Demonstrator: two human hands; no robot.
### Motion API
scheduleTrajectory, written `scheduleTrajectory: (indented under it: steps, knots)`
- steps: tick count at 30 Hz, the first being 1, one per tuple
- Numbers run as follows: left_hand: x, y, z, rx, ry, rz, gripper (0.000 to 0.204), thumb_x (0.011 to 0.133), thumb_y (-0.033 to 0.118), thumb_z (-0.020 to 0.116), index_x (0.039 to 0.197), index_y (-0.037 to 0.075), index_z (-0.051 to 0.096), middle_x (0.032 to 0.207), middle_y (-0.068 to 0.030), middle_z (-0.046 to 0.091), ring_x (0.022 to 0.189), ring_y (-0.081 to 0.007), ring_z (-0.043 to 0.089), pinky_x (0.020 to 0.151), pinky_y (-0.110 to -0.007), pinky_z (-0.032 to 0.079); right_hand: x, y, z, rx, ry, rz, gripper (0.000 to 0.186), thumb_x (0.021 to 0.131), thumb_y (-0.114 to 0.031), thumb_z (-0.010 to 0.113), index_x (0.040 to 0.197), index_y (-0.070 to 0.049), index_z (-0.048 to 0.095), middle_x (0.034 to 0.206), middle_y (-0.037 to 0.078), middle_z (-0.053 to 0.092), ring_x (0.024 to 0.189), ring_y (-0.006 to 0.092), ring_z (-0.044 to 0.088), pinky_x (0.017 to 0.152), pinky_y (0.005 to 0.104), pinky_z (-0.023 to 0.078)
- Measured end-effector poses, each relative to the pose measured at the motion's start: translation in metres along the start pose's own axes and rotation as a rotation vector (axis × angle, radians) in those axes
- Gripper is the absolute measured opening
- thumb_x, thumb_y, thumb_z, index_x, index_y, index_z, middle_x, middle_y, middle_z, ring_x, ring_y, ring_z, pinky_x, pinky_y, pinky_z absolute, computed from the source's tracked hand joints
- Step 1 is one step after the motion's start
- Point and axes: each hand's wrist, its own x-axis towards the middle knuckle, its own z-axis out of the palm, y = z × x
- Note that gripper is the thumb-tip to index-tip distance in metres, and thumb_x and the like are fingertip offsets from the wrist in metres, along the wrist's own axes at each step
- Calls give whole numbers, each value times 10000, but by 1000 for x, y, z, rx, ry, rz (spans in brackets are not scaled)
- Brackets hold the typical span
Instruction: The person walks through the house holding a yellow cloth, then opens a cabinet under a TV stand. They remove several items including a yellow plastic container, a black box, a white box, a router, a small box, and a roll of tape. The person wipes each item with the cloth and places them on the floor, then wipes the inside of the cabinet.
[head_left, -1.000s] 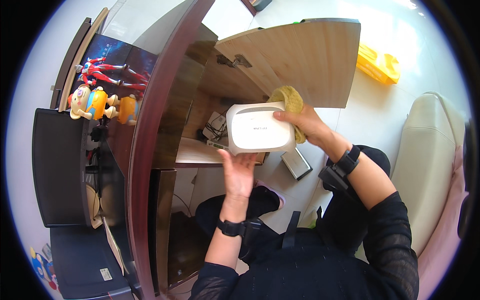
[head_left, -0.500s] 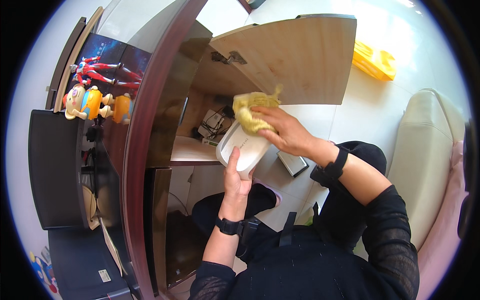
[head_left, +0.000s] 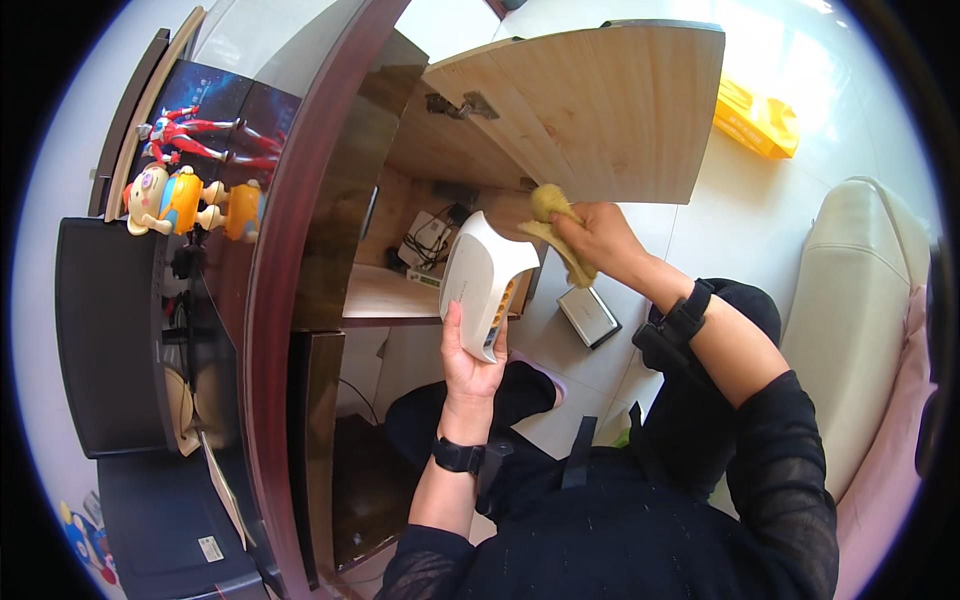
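Note:
My left hand (head_left: 472,365) grips a white router (head_left: 477,275) by its lower end, thumb on the top face. The router is tilted, so the row of yellow ports along one edge shows. A yellow cloth (head_left: 562,240) is bunched in my right hand (head_left: 600,240), off to the right of the router and apart from it. Behind the router is an open cabinet compartment (head_left: 385,293), with a white box-shaped device (head_left: 425,240) and tangled black cables inside.
The wooden cabinet door (head_left: 600,110) stands open beyond my right hand. On the floor are a silver box-shaped item (head_left: 589,317) and a yellow bag (head_left: 757,120). A cream sofa (head_left: 850,270) stands at right; toy figures (head_left: 175,200) stand on the cabinet top at left.
The cloth has come off the router's face and moved right and slightly down with my right hand. My left hand has turned the router, bringing its port edge into view.

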Motion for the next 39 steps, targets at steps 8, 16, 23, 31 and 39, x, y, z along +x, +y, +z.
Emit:
scheduleTrajectory:
  steps: [8, 16, 23, 31, 39]
  knots:
    - [12, -25, 7, 301, 142, 240, 447, 934, 321, 551, 1313, 112, 442, 1238, -37, 549, 1068, -176, 578, 762, -273, 532, -17, -7, 28, -209, 135, -1109, 363, 747, -182, 663, 1102, -106, 665, 1312, 96, 530, 1037, 279, 571, 865, 390, 462]
    - [12, -25, 4, 457, 68, 262, 551, 893, 206, 631, 1362, 51, 387, 1266, -80, 522, 1159, -208, 525, 962, -360, 458, -6, 15, 41, -451, 267, -816, 444, 731, -257, 696, 1157, -154, 626, 1159, 55, 604, 1028, 256, 559, 818, 390, 425]
    - [-16, -23, 11, 601, 38, 326, 502, 904, 197, 630, 1320, -7, 437, 1295, -107, 510, 1178, -195, 503, 982, -342, 422, 21, 9, -4, 237, 314, -205, 288, 883, -203, 574, 1079, 1, 625, 887, 189, 661, 799, 310, 651, 712, 341, 502]
    - [-3, -32, -7, 722, 223, 401, 463, 916, 152, 613, 1302, -47, 451, 1267, -113, 523, 1135, -183, 518, 951, -305, 426, -16, 13, 58, -545, -36, -1010, 431, 773, -240, 632, 1189, -126, 622, 1268, 88, 541, 1037, 305, 530, 846, 397, 502]
    - [-28, -4, -7, 1015, 62, 334, 413, 859, 157, 680, 1187, -57, 549, 1095, -108, 620, 995, -172, 596, 828, -288, 484, 38, 53, 22, -151, 161, -142, 325, 873, -222, 579, 1131, -26, 610, 1048, 213, 642, 917, 313, 648, 784, 374, 504]
